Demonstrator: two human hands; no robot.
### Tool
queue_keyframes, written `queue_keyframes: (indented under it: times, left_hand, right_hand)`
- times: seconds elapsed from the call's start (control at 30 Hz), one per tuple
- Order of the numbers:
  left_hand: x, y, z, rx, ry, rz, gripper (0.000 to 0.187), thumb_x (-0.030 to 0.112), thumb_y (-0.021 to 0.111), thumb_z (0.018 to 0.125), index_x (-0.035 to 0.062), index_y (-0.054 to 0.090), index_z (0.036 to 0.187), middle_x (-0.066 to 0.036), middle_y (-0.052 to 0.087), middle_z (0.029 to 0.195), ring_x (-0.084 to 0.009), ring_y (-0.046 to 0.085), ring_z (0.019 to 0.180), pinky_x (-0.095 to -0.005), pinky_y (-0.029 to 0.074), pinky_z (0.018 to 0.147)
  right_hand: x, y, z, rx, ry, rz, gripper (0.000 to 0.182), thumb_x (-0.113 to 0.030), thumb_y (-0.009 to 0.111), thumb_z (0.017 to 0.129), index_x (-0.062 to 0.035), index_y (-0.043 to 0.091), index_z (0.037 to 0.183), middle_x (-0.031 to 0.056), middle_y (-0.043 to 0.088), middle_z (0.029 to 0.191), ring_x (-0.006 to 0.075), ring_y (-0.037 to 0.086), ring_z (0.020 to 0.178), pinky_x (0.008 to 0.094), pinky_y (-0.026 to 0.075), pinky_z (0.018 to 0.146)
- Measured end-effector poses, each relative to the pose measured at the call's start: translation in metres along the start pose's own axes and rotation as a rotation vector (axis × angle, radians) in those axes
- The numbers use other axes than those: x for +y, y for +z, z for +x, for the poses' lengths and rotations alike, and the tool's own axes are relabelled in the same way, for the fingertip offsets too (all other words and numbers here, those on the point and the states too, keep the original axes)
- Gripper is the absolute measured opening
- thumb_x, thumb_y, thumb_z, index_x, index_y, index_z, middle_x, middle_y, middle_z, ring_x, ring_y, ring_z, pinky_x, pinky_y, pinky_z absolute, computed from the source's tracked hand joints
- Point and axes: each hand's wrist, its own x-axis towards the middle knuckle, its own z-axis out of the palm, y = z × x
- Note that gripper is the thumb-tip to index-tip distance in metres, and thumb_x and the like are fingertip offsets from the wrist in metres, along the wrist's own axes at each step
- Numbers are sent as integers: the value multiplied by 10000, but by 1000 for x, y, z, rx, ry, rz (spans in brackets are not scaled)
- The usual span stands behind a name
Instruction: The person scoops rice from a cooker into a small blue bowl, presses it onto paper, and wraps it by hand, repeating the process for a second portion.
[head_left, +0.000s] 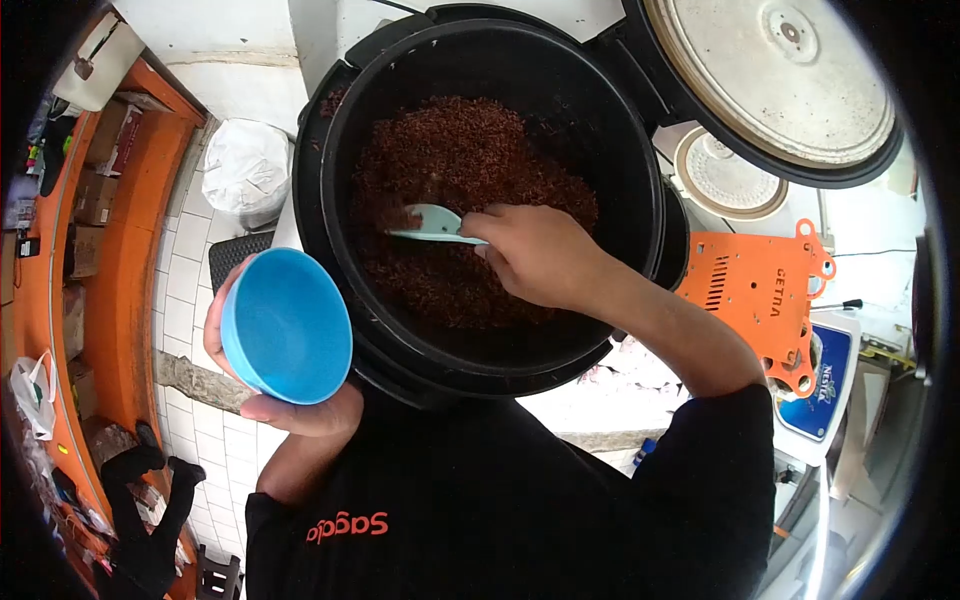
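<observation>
My left hand (pixel 305 412) holds a light blue bowl (pixel 287 325) from below and along its side. The bowl is tilted, and its inside shows no food. Fingers of my right hand (pixel 540 255) are closed around the handle of a pale green rice paddle (pixel 437 222). The paddle's tip digs into reddish-brown cooked rice (pixel 450 150) inside a big black rice cooker (pixel 610 110). Part of the rice lies hidden behind my right hand and forearm. The bowl is just outside the cooker's front left rim.
The cooker's raised lid (pixel 790 80) is at the upper right. An orange panel (pixel 745 290) and a blue sign (pixel 815 385) stand right of the cooker. A white bag-covered container (pixel 247 170) sits at left. A person in dark clothes (pixel 150 500) is by the orange shelves (pixel 135 240).
</observation>
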Motion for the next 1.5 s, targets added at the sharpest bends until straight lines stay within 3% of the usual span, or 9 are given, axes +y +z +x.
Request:
queue_keyframes:
  times: [0.07,0.2,0.27,0.33,0.47,0.63,0.93,1.17,1.5]
  left_hand:
    - [1,0,-2,24,-7,29,958,877,331,860,86,320,1399,-229,461,1410,-340,561,1263,-453,583,984]
    - [-3,-6,-1,-26,-1,18,961,882,342,853,92,323,1400,-229,462,1411,-349,559,1263,-462,582,985]
    - [-7,-10,-1,-34,-14,-21,959,883,346,851,95,325,1398,-229,463,1410,-349,558,1263,-462,584,983]
    - [-6,-10,0,-50,4,-8,957,882,348,851,96,324,1397,-230,459,1411,-348,556,1264,-462,583,984]
    - [-2,-4,2,-85,65,59,943,865,343,865,85,312,1394,-235,447,1418,-345,554,1263,-460,579,986]
    - [0,-2,2,-101,91,96,927,816,291,915,62,257,1452,-242,442,1413,-339,544,1262,-457,569,982]
    - [-3,1,1,-134,103,70,920,780,216,954,47,233,1508,-234,446,1411,-335,519,1290,-459,525,1026]
    - [15,1,10,-189,-74,-211,907,714,450,967,-1,287,1501,-197,449,1427,-314,538,1279,-455,477,1071]
    - [53,45,-2,-355,-257,-263,628,476,405,1087,109,247,1572,-174,395,1486,-270,451,1354,-436,413,1121]
  right_hand:
    - [7,24,-5,-162,-126,142,219,-58,619,917,-46,628,1135,166,694,977,350,704,872,489,558,766]
    - [-3,-9,-6,-133,157,26,178,-93,596,931,-61,664,1092,138,702,825,338,707,806,472,541,745]
    - [18,-25,-16,37,147,-49,212,-171,569,965,-65,725,1062,117,693,733,278,710,705,435,564,688]
    - [36,-31,-22,-10,190,-6,228,-207,596,959,-61,771,973,124,708,737,280,715,712,441,565,707]
    - [21,6,1,-247,345,15,225,-243,633,968,-94,790,1032,155,740,856,319,724,840,441,556,790]
    - [29,35,26,-230,262,278,253,-248,626,989,-56,784,1041,165,729,824,272,707,770,414,537,747]
    - [30,40,34,-230,177,539,310,-271,631,1008,-1,756,1091,33,629,697,103,557,676,324,484,661]
    - [25,16,12,-177,271,825,310,-268,602,1033,2,753,1027,-18,571,687,57,488,638,254,414,606]
    - [22,-18,-39,185,288,830,321,-249,592,1021,-10,691,831,-17,527,603,84,446,539,290,371,542]
